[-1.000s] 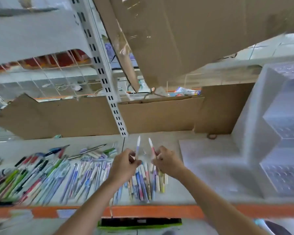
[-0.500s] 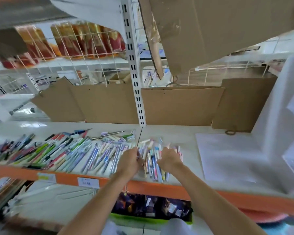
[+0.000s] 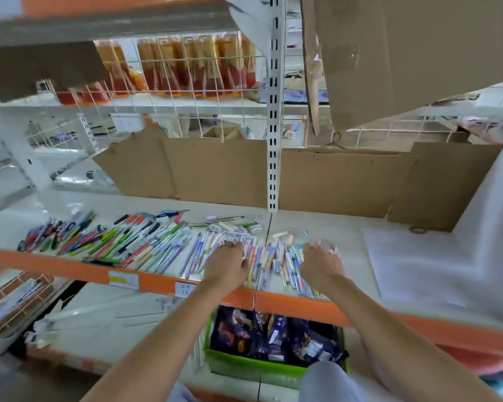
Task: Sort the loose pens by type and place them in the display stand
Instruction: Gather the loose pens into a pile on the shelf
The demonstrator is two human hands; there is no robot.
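Loose pens lie in rows on the white shelf (image 3: pixel 317 224): dark, red and green pens (image 3: pixel 99 242) at the left, pastel pens (image 3: pixel 276 259) in the middle. My left hand (image 3: pixel 227 264) rests on the pastel pile with its fingers curled down onto some pens. A little to the right, my right hand (image 3: pixel 320 264) is over the same pile; its blurred fingertips touch pens with pink tips. The white display stand (image 3: pixel 494 221) rises at the right edge, blurred, with its flat white base (image 3: pixel 413 265) on the shelf.
Brown cardboard (image 3: pixel 331 181) lines the back of the shelf, and a slotted white post (image 3: pixel 273 126) stands in the middle. Another cardboard sheet (image 3: pixel 404 53) hangs overhead. Below the orange shelf edge (image 3: pixel 70 269) sits a green crate (image 3: pixel 244 367) of packets, and a wire basket (image 3: pixel 12 300) at lower left.
Both hands held one pen each upright a second ago. They have come down onto the pastel pile, and the view has tilted down and pulled back.
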